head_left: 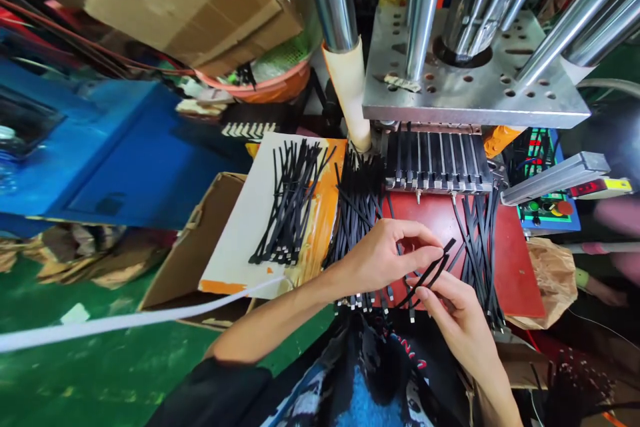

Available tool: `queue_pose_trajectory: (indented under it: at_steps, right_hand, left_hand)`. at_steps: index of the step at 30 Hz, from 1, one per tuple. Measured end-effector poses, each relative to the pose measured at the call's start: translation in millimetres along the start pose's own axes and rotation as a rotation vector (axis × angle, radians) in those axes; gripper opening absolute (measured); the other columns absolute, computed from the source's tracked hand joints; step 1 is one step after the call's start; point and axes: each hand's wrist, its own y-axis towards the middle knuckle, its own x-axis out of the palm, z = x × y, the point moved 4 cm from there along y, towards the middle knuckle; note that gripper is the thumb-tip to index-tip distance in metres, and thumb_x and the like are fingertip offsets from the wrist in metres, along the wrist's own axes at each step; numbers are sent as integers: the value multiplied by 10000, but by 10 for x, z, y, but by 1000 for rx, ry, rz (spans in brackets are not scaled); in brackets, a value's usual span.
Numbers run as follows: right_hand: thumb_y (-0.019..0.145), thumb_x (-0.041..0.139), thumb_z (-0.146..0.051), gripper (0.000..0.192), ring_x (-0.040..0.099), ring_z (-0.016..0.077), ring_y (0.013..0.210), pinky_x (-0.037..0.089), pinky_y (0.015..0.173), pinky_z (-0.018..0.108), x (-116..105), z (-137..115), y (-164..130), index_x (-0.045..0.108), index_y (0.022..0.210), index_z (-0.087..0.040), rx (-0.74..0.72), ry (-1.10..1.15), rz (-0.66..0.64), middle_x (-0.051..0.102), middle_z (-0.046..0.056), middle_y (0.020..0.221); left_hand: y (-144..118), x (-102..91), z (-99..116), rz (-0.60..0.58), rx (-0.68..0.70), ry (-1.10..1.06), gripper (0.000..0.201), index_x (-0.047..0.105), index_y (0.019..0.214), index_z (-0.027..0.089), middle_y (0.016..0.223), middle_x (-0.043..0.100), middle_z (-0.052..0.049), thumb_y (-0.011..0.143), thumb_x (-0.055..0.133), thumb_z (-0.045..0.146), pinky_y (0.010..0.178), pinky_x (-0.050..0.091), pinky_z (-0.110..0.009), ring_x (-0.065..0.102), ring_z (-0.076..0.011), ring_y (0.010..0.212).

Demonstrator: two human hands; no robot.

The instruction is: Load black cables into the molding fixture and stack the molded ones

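Note:
Over the front of the red board (520, 260), both my hands are closed on short flat black cables (425, 276). My left hand (383, 253) pinches them near their upper end between thumb and forefinger. Lower down, my right hand (457, 313) grips them with thumb and fingers; whether there are two cables or one folded is unclear. Behind the hands, a metal mould (440, 157) holds a row of black cables with their plugs facing me. Loose black cables (353, 233) lie under my left forearm, and another bunch (480, 247) lies right of my right hand.
A press with a thick steel plate (475, 103) and shiny columns stands over the mould. On the left, a white board (240, 220) bears a cable pile (293, 207). A control box (547, 203) with buttons sits at right, near brown paper (550, 280) and another person's hand (607, 293).

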Motion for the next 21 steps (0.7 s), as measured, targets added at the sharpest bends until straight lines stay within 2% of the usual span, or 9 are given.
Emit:
queue_pose_trajectory:
  at_steps: [3,6,9,11,13,17,21]
  right_hand:
    - [1070,583,-305,250,643,165,871,510,792,245,2,-11,61,717,879,-215,-45,-29,8,692,36,913]
    - [1063,585,-312,213,687,199,921,552,832,287,-30,29,77,767,995,-225,-56,-48,65,734,67,982]
    - [1044,616,-317,213,705,204,865,568,734,289,-89,90,56,790,1144,-247,-53,-53,157,759,76,1019]
    - [1026,647,-298,208,674,178,760,533,643,273,-114,99,56,797,1168,-266,-63,-35,198,747,54,967]
    - [1011,674,-276,175,611,148,665,478,584,264,-122,74,85,807,1125,-272,-79,-7,236,711,23,883]
    - [1003,697,-284,117,534,138,652,411,581,270,-69,-1,208,800,969,-242,-81,-1,255,629,-3,776]
    - [1012,679,-328,250,467,138,646,358,579,282,8,-37,315,747,804,-207,-57,26,216,541,-12,717]
  left_hand:
    - [-46,-9,-36,8,-38,-90,182,754,954,144,852,767,-26,955,729,324,709,545,-226,671,-118,716]
    - [-76,-43,-42,77,-34,-139,184,751,970,145,893,779,-47,919,766,321,772,572,-243,710,-141,788]
    - [-83,-75,-32,137,-40,-142,240,793,1083,155,949,804,-59,895,785,304,826,593,-269,741,-170,856]
    - [-77,-88,-33,148,-54,-130,248,820,1092,166,970,814,-58,887,790,302,832,593,-272,747,-181,878]
    - [-63,-99,-40,143,-61,-125,213,840,1031,169,958,816,-58,890,792,322,800,579,-264,741,-182,861]
    - [-25,-146,-42,149,6,-120,186,853,946,176,904,793,-56,892,814,349,728,533,-242,706,-165,813]
    - [-7,-199,-26,138,75,-110,205,861,916,175,888,764,-66,911,815,376,713,527,-241,700,-163,810]
